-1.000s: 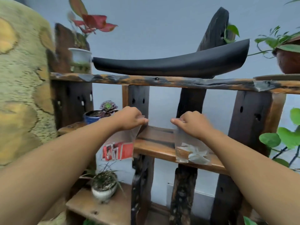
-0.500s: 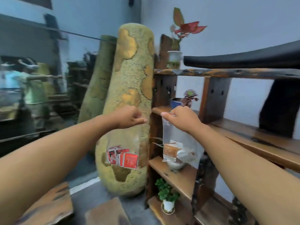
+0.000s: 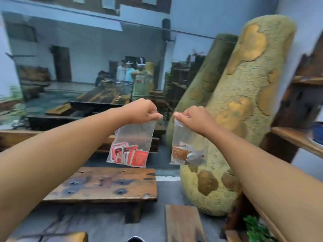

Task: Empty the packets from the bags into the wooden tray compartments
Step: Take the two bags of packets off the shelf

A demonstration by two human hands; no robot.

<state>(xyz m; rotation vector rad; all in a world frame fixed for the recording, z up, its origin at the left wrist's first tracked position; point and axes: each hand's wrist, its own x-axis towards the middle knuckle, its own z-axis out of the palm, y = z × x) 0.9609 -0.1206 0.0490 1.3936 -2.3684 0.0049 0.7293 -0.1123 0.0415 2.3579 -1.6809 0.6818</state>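
Both arms reach forward at chest height; the left hand [image 3: 143,111] pinches the top edge of a clear plastic bag [image 3: 132,142] that hangs below it, red packets [image 3: 130,155] gathered at its bottom; the right hand [image 3: 194,119] pinches a second clear bag [image 3: 187,145] holding brown and pale packets [image 3: 187,154]; the bags hang just apart; a low wooden bench [image 3: 104,186] stands below the left hand; a tall mottled yellow-green sculpture [image 3: 244,102] rises behind the right hand.
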